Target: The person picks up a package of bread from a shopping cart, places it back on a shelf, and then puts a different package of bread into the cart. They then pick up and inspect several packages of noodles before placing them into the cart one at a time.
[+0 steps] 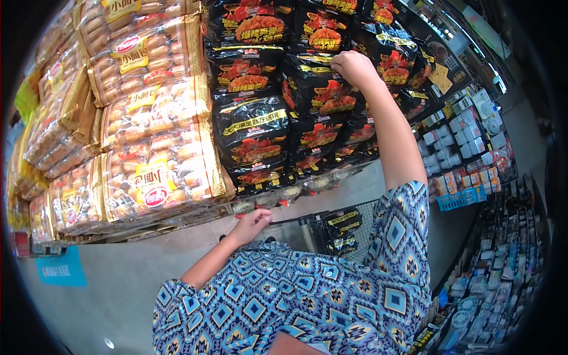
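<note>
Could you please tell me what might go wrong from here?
The right hand is at the top edge of a black packet, so the packet could slip. Neighbouring packets crowd it and might shift if it is pulled. The left hand, low near the cart, may be slow to catch anything falling.

Shop, stacked bread packs (157, 183), black printed packets (251, 127), wire shopping cart (368, 222), rows of packaged goods (458, 140)

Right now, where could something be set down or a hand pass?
Free: floor between the blue sign and patterned shirt; a strip between stacked black packs and cart. Crowded: those packs around the right hand, and bread packs.
</note>
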Available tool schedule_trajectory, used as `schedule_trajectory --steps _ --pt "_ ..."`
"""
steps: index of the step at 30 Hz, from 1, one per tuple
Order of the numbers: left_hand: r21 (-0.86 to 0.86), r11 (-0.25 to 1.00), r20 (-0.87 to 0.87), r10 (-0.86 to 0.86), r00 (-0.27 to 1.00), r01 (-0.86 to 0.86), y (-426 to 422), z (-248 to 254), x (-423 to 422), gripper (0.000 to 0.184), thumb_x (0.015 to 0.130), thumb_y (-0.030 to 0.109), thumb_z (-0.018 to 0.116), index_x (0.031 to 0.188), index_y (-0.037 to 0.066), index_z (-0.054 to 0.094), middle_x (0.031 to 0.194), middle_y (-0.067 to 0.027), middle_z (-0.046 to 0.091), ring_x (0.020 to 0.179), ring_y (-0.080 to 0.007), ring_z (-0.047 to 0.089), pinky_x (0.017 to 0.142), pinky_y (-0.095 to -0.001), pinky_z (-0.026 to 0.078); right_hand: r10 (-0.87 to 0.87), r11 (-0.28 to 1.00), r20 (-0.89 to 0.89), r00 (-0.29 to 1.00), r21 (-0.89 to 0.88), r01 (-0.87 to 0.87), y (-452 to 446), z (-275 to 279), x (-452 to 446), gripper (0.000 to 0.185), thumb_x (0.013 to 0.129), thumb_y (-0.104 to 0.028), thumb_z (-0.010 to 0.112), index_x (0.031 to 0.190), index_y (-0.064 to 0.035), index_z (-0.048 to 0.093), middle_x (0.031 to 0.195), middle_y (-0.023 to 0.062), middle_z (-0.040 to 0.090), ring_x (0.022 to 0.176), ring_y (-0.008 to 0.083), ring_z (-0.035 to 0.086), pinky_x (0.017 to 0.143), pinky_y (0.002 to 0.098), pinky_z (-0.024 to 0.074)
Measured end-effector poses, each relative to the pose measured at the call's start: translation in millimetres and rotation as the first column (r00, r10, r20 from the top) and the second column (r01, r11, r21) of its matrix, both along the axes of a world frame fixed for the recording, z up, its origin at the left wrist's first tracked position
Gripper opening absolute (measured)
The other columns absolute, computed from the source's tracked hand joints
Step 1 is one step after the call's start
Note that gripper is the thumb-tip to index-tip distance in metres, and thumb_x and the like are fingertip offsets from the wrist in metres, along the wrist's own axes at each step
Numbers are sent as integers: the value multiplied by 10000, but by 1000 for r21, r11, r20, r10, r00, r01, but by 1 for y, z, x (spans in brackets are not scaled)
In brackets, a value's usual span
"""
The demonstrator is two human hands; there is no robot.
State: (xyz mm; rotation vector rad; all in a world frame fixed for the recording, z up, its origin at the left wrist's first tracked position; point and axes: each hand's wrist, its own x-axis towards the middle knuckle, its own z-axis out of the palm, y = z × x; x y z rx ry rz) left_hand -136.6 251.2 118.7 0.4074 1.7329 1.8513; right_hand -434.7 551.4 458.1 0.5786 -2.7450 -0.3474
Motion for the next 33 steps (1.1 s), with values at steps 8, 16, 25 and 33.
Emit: schedule_trajectory --steps 8,16,25,33 --pt "-1 1000 7 16 1000 -16 -6 3 -4 278 980 167 569 1198 -5 583 1050 -59 680 949 -99 629 850 -254 507 59 943 56 997 323 -74 -7 -5 -24 133 861 -214 610 836 -97 668 863 87 692 862 285 663 742 408 541" --pt "-8 1000 56 -9 998 9 -4 1 -8 285 978 147 561 1222 -1 567 1061 -67 680 956 -109 631 860 -262 505 -52 982 -4 999 180 52 -10 -14 -30 147 881 -174 549 889 -89 668 866 99 695 879 292 657 775 427 530" --pt "-35 999 94 -4 996 8 -6 -4 -8 285 979 138 557 1227 -3 565 1069 -75 678 960 -114 632 863 -263 506 -88 995 -13 996 36 89 -6 -14 -31 157 876 -177 567 958 -108 682 908 112 706 956 296 643 836 430 502" --pt "-37 999 39 21 999 -20 -5 -4 -8 295 979 159 566 1224 -4 575 1050 -61 676 944 -95 627 851 -258 510 -73 966 95 993 -241 94 -7 -3 -22 187 918 -171 543 1033 -55 634 962 212 671 949 386 635 807 459 499"
